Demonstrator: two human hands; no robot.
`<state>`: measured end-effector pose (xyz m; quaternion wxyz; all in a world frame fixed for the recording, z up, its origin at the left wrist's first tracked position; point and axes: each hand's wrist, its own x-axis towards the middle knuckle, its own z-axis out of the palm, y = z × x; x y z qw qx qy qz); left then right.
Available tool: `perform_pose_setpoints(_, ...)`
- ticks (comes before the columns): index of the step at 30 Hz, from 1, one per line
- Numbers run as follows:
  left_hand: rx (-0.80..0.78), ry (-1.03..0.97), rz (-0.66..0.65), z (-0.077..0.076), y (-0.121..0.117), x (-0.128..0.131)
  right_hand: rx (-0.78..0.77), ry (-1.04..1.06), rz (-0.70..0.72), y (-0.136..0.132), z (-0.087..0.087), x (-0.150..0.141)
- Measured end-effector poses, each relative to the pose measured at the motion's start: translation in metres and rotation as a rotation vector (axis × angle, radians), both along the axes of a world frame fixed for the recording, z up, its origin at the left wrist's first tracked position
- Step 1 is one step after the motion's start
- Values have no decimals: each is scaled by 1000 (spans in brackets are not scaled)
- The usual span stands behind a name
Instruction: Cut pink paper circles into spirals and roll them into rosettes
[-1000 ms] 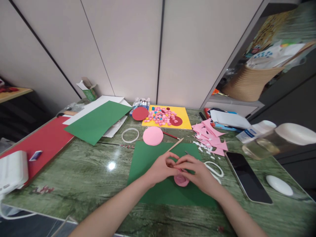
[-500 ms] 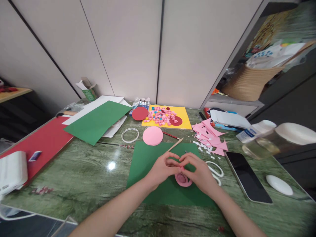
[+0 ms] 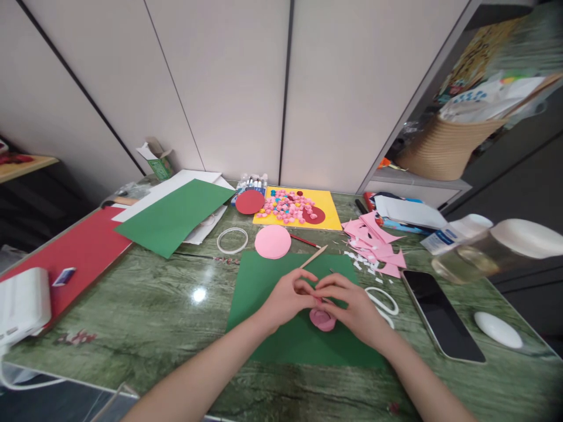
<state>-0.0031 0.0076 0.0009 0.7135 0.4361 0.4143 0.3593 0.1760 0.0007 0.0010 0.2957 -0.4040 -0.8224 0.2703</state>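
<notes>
Over a green paper sheet (image 3: pixel 268 340), a pink coiled paper strip (image 3: pixel 323 320) dangles below my fingers. My left hand (image 3: pixel 288 296) pinches the upper end of this strip, its thumb and fingertips closed. From the other side my right hand (image 3: pixel 352 299) closes on the same spot, and the fingertips of both hands meet there. A bit of deeper pink shows between them; the exact grip is partly hidden. White-handled scissors (image 3: pixel 387 299) lie beside my right hand, their blades mostly covered. Above my left hand rests a pointed wooden stick (image 3: pixel 313 257).
Behind the sheet are a pink paper circle (image 3: pixel 272 241), a white ring (image 3: pixel 232 241) and a yellow sheet (image 3: pixel 328 202) bearing small pink rolls. Pink paper scraps (image 3: pixel 373 243), a phone (image 3: pixel 442 316) and a bottle (image 3: pixel 457 231) stand right. Red paper (image 3: pixel 92 252) lies left.
The fingertips of both hands have shifted slightly left. The pink coil hangs a little smaller and its loop looks tighter and less open than before.
</notes>
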Motion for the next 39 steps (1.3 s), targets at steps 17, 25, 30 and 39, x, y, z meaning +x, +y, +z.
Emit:
perform_pose_setpoints(17, -92, -82, 90, -3, -6, 7, 42, 46, -126, -1, -6, -7)
perform_pose_setpoints(25, -83, -59, 63, -3, -3, 4, -57, 26, -36, 2, -1, 1)
perform_pose_setpoints(30, -31, 6, -53, -3, 1, -2, -116, -9, 60, 3, 1, 5)
perform_pose_setpoints(39, -143, -168, -67, -10, 4, -5, -133, 48, 12, 2, 8, 7)
